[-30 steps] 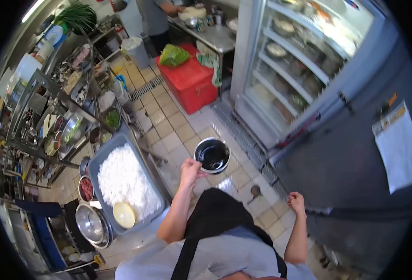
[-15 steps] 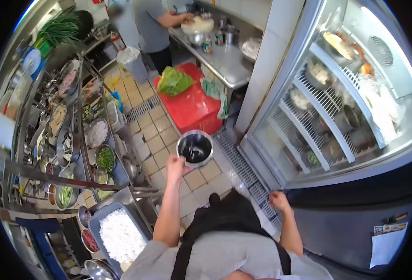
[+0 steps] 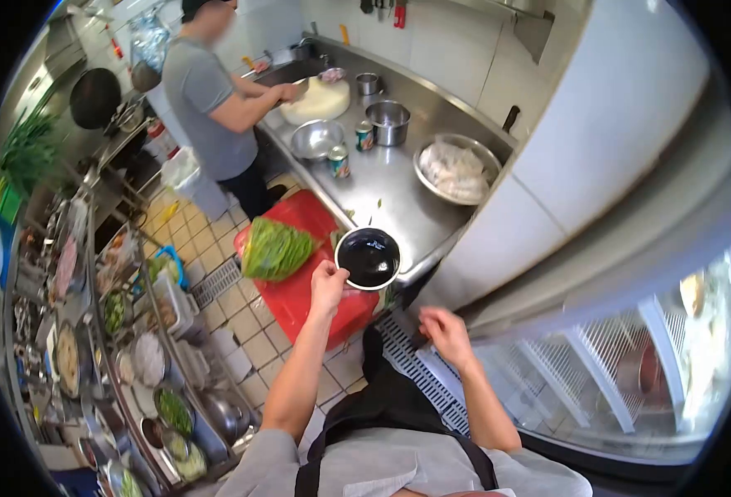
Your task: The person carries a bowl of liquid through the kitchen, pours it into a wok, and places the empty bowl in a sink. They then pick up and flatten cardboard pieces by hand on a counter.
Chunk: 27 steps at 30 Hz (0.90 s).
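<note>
My left hand (image 3: 329, 287) grips the left rim of a round metal bowl (image 3: 369, 258) that holds dark liquid. Beneath and behind the bowl are a red bin lid (image 3: 303, 286) and the corner of a steel counter (image 3: 411, 217). A bagged leafy green bundle (image 3: 277, 250) lies on the red lid, left of the bowl. My right hand (image 3: 446, 333) is raised beside the fridge, fingers loosely curled and apart, with nothing in it.
A co-worker (image 3: 216, 99) stands at the counter, hands over a round white board (image 3: 322, 101). Pots, cans (image 3: 339, 162) and a large bowl (image 3: 458, 169) stand on the counter. Food racks (image 3: 133, 364) line the left, a glass fridge (image 3: 597, 364) the right.
My view has turned right and up toward the counter. The bowl, still in my left hand, is now near the counter's corner. My right hand has risen, and its fingers have loosened.
</note>
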Each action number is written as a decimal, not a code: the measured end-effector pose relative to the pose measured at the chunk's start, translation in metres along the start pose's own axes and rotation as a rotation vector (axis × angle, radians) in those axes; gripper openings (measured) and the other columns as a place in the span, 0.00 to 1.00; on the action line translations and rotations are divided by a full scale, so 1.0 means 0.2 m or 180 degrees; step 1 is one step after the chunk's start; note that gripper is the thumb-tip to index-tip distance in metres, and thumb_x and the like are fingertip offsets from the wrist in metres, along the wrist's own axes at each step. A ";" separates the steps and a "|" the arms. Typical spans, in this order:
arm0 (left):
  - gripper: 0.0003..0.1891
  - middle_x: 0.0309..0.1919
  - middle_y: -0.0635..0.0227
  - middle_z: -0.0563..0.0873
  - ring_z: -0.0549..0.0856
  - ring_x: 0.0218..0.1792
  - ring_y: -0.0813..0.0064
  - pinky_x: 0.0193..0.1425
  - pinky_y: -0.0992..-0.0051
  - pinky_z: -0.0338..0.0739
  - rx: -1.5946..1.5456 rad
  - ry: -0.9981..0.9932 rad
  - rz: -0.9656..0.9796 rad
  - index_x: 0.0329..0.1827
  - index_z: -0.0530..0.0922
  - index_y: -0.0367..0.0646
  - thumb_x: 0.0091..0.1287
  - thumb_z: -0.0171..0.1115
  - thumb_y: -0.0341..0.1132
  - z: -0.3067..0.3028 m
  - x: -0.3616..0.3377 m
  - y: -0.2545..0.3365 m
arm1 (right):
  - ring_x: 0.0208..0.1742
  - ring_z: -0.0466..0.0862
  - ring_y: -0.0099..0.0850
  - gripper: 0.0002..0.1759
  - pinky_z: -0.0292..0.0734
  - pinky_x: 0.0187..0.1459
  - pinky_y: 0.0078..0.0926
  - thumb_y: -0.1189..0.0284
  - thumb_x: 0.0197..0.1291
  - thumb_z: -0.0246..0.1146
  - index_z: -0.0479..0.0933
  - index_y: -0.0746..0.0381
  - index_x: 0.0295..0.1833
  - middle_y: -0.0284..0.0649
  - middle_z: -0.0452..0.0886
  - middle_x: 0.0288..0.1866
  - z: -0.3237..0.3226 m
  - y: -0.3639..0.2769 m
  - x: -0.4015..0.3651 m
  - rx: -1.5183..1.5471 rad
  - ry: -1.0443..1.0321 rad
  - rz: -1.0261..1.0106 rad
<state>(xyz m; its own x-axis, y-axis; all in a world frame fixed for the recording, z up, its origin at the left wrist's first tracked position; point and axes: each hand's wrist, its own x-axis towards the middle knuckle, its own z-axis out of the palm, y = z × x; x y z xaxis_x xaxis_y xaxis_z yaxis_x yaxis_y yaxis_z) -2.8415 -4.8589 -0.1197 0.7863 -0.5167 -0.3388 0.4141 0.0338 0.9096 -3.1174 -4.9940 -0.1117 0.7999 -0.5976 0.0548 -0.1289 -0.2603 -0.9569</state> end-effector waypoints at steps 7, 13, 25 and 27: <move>0.07 0.28 0.62 0.78 0.85 0.26 0.66 0.25 0.64 0.91 0.0506 -0.0296 -0.0111 0.35 0.70 0.36 0.65 0.61 0.25 0.38 0.85 -0.09 | 0.47 0.86 0.39 0.11 0.81 0.48 0.32 0.79 0.66 0.61 0.81 0.67 0.53 0.48 0.85 0.48 -0.23 -1.16 1.59 -0.0416 0.1568 -0.1927; 0.09 0.28 0.61 0.78 0.85 0.23 0.66 0.21 0.64 0.89 0.0560 -0.0414 -0.0449 0.34 0.66 0.39 0.65 0.61 0.25 0.50 1.15 -0.24 | 0.54 0.85 0.45 0.17 0.80 0.55 0.39 0.73 0.59 0.62 0.82 0.65 0.53 0.50 0.84 0.53 -0.63 -1.76 2.49 -0.1953 0.3045 -0.2328; 0.24 0.37 0.44 0.84 0.85 0.37 0.48 0.43 0.57 0.79 0.2027 -0.0369 0.1888 0.51 0.72 0.30 0.71 0.68 0.45 0.73 1.62 0.89 | 0.84 0.54 0.52 0.31 0.54 0.79 0.58 0.49 0.75 0.51 0.70 0.52 0.76 0.47 0.62 0.82 -0.79 -2.06 3.28 -0.5161 0.0958 -0.1868; 0.22 0.44 0.41 0.83 0.83 0.45 0.41 0.51 0.54 0.78 0.2028 -0.0153 0.2945 0.52 0.73 0.30 0.72 0.66 0.43 0.88 1.73 1.30 | 0.83 0.59 0.46 0.34 0.61 0.76 0.54 0.46 0.72 0.54 0.79 0.62 0.68 0.51 0.59 0.82 -0.95 -1.84 3.57 -0.4868 0.1851 -0.2190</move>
<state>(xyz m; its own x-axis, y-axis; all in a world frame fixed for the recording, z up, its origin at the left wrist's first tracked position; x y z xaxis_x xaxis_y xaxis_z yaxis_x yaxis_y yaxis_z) -2.5431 -5.1792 0.0424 0.6454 -0.5524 0.5275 -0.6404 -0.0150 0.7679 -2.6096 -5.4690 0.3347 0.6922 -0.1640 0.7028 -0.5425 -0.7604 0.3570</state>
